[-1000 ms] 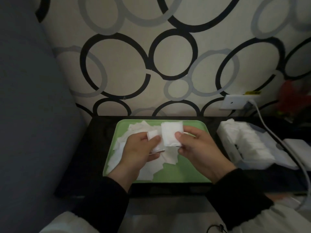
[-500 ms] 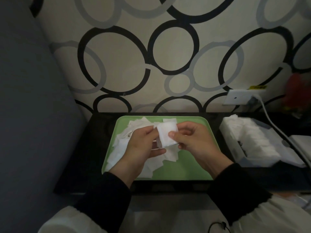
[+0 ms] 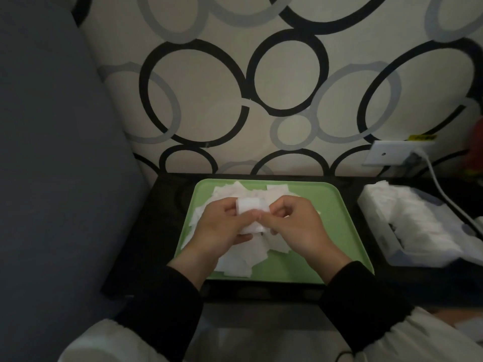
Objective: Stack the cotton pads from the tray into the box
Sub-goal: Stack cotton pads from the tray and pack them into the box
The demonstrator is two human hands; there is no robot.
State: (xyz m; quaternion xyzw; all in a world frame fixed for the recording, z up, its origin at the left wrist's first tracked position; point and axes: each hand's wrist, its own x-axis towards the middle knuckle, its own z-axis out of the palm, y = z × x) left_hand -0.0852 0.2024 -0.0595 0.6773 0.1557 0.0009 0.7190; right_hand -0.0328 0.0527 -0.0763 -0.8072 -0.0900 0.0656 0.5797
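Observation:
A green tray [image 3: 337, 231] lies on the dark table, with several loose white cotton pads [image 3: 243, 259] spread over its left and middle. Over the tray my left hand [image 3: 222, 228] grips a small stack of white pads [image 3: 251, 207] between thumb and fingers. My right hand [image 3: 298, 228] meets it from the right and pinches the same stack at its edge. To the right stands a clear box [image 3: 418, 254] with white pads [image 3: 407, 212] packed inside.
A white cable [image 3: 444, 194] runs from a wall socket [image 3: 392, 152] down behind the box. A grey upholstered surface [image 3: 57, 178] fills the left side. The patterned wall rises right behind the table.
Both hands have drawn closer together over the tray. The pad held up by my right hand has been laid against the stack in my left hand.

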